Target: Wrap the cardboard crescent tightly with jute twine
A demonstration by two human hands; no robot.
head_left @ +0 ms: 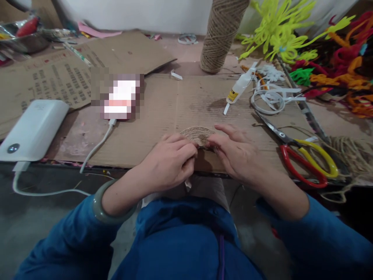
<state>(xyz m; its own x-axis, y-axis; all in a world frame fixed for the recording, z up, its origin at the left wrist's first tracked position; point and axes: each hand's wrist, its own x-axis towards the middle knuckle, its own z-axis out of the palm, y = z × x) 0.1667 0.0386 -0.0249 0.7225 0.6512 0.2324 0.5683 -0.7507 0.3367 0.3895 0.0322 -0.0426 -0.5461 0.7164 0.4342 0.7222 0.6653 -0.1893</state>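
Note:
A flat, round coil of jute twine (196,134) rests at the front edge of the cardboard, between my hands. My left hand (175,157) has its fingers curled and closed on the coil's left side; a small whitish scrap (188,184) hangs below it. From the right, my right hand (237,149) pinches the coil's near right edge between thumb and fingers, with one finger lifted away. My fingers hide the coil's sides and part of its near edge. Further back lies a small glue bottle (237,89) with a yellow label, its nozzle pointing toward me.
Red-and-yellow-handled scissors (303,155) and loose twine (352,155) lie right. White strips (269,99) sit behind the scissors. A twine spool (223,35) stands at the back beside bright fuzzy craft stems (279,27). Left are a phone (122,97) and a white power bank (35,128).

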